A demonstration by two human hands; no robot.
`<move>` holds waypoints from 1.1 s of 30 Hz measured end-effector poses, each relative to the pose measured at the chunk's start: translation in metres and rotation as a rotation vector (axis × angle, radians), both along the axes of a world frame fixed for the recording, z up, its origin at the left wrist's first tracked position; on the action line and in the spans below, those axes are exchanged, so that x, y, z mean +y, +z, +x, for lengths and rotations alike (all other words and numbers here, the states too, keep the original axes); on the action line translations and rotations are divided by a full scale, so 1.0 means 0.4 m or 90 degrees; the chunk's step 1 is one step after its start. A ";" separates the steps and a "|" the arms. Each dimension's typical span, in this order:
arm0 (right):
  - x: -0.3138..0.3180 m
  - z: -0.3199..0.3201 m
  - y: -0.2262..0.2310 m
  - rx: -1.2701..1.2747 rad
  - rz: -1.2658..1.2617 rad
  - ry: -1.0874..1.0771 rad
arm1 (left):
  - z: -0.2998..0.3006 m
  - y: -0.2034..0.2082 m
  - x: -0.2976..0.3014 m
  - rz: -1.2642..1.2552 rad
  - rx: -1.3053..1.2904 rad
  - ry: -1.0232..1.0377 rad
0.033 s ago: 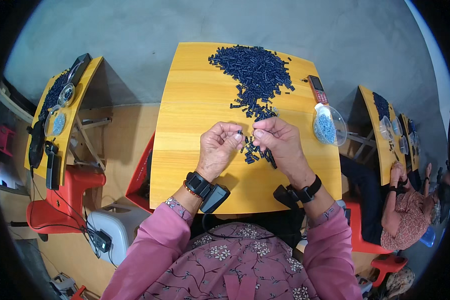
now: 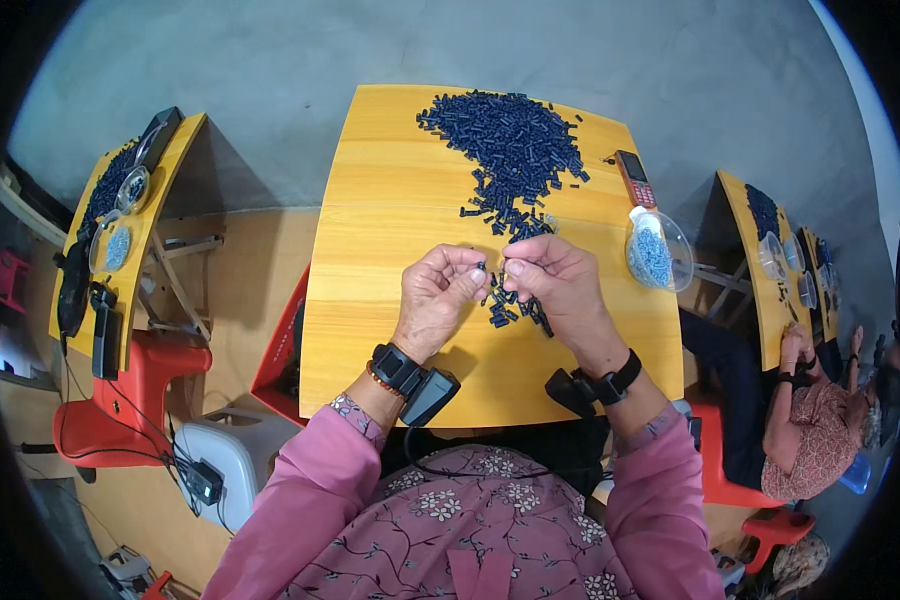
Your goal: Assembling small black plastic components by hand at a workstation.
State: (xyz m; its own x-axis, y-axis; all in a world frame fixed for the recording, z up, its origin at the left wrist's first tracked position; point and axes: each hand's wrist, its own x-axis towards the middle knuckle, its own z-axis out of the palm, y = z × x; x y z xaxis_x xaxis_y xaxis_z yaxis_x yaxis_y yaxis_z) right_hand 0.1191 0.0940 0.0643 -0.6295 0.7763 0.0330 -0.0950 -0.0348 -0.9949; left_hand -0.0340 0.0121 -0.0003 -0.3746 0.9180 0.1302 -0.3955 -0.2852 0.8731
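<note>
Thumb and forefinger of my left hand point(image 2: 435, 290) pinch a small dark cylindrical piece point(image 2: 481, 267) above the yellow table. Facing it, my right hand point(image 2: 560, 285) is closed in a pinch, its fingertips a short gap from the piece. Whatever sits between those right fingers is too small to make out. Under and between my hands lies a loose scatter of dark pieces point(image 2: 502, 318). It trails up to a large pile of similar short dark cylinders point(image 2: 505, 135) at the table's far side.
On the yellow table point(image 2: 370, 200), a clear bowl of small light-blue pieces point(image 2: 650, 258) and a red keypad phone point(image 2: 635, 180) stand at the right. A red crate point(image 2: 278, 350) adjoins the left edge. Another person point(image 2: 810, 430) sits at the right, near other tables.
My right fingertips have shifted very slightly to the left, toward the left hand. Everything else looks the same.
</note>
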 end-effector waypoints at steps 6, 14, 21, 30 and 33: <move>0.000 -0.018 -0.021 0.000 0.028 0.000 | 0.008 0.014 -0.003 0.025 0.027 -0.050; 0.000 -0.019 -0.026 -0.019 0.030 -0.008 | 0.007 0.009 -0.009 -0.009 0.026 -0.054; 0.000 -0.016 -0.040 -0.010 0.022 -0.012 | 0.010 0.009 -0.007 -0.024 0.005 -0.058; 0.001 -0.016 -0.043 -0.013 0.026 -0.005 | 0.008 0.019 -0.011 -0.038 0.000 -0.064; 0.002 -0.015 -0.042 -0.010 0.032 -0.001 | 0.009 0.022 -0.011 -0.045 0.009 -0.065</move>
